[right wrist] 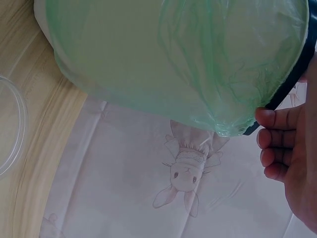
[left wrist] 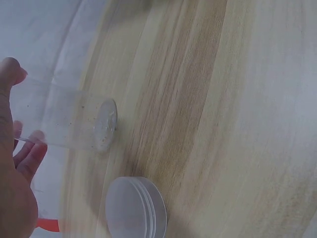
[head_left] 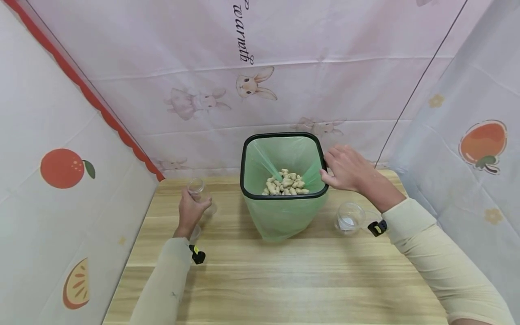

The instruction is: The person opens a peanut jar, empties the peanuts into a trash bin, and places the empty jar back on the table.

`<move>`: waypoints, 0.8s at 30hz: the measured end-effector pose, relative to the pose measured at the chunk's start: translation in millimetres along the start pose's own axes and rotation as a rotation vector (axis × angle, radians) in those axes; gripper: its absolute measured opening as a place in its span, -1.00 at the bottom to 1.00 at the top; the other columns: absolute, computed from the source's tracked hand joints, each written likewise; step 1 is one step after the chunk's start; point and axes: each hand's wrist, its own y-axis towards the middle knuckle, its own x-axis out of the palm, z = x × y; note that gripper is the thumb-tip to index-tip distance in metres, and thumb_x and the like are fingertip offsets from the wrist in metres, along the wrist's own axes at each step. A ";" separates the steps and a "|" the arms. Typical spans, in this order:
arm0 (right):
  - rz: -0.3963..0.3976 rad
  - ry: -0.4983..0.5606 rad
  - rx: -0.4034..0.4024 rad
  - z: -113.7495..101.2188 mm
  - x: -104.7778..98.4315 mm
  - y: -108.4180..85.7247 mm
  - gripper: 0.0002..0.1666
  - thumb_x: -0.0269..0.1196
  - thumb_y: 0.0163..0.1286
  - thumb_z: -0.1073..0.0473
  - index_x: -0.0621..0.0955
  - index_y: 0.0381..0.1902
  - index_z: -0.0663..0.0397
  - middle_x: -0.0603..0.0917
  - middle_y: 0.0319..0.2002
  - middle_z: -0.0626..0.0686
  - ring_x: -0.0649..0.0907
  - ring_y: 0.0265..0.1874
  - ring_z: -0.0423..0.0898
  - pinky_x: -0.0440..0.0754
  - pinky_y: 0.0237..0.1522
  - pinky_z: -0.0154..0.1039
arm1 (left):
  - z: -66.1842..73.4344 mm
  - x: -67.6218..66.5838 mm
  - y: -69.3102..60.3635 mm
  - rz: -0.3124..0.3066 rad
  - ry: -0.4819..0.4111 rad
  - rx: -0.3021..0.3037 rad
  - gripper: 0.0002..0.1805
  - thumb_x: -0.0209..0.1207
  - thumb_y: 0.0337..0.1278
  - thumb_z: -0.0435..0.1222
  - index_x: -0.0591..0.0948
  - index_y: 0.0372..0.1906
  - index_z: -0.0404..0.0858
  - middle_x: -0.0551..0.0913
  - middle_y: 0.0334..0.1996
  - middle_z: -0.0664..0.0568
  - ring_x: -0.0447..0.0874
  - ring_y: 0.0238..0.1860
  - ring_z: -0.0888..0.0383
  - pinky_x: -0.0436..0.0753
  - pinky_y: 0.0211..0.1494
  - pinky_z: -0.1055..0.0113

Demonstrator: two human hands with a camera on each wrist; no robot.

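Note:
My left hand (head_left: 192, 210) grips a clear plastic jar (left wrist: 69, 116) by its sides at the table's left; a few brown specks show in it. Beside this hand lies a round pale lid (left wrist: 136, 210). My right hand (head_left: 345, 168) pinches the black rim (right wrist: 290, 84) of a trash can at its right side. A green bag (head_left: 280, 216) lines the trash can and hangs over its outside. Peanuts in their shells (head_left: 286, 183) are heaped inside the can. Below my right forearm stands another clear container (head_left: 350, 216), partly overlapped by the wrist camera's strap.
Under everything is a light wooden table (head_left: 284, 280). A pink curtain with printed rabbits (head_left: 252, 85) hangs close behind the trash can. White sheets with fruit prints (head_left: 62, 168) enclose the left and right sides.

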 end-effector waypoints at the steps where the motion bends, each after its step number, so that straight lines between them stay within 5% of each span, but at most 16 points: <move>1: 0.000 0.002 0.002 0.3 0.2 -0.2 -0.63 0.11 0.29 -0.04 0.44 -0.58 0.09 0.44 -0.57 0.04 0.40 -0.52 0.02 0.29 -0.41 -0.14 | -0.1 0.0 0.3 -0.008 -0.002 -0.004 -0.16 0.51 -0.03 -0.20 0.31 0.31 -0.34 0.63 0.08 -0.38 0.66 0.08 -0.26 0.60 0.18 -0.16; 17: -0.007 0.008 -0.005 0.9 2.2 3.5 -0.65 0.11 0.28 -0.02 0.43 -0.60 0.07 0.45 -0.58 0.04 0.42 -0.53 0.02 0.36 -0.40 -0.10 | -2.6 -3.7 2.9 -0.149 -0.037 -0.056 0.02 0.52 0.00 -0.21 0.18 0.51 -0.29 0.48 0.34 -0.37 0.51 0.32 -0.33 0.52 0.37 -0.25; 24: -0.008 -0.006 -0.015 2.0 4.1 4.5 -0.66 0.10 0.29 0.01 0.43 -0.60 0.07 0.45 -0.57 0.05 0.42 -0.53 0.03 0.34 -0.41 -0.11 | -6.6 -2.8 0.7 -0.112 -0.040 -0.063 -0.07 0.58 -0.06 -0.12 0.28 0.33 -0.32 0.52 0.19 -0.38 0.54 0.11 -0.21 0.59 0.17 -0.10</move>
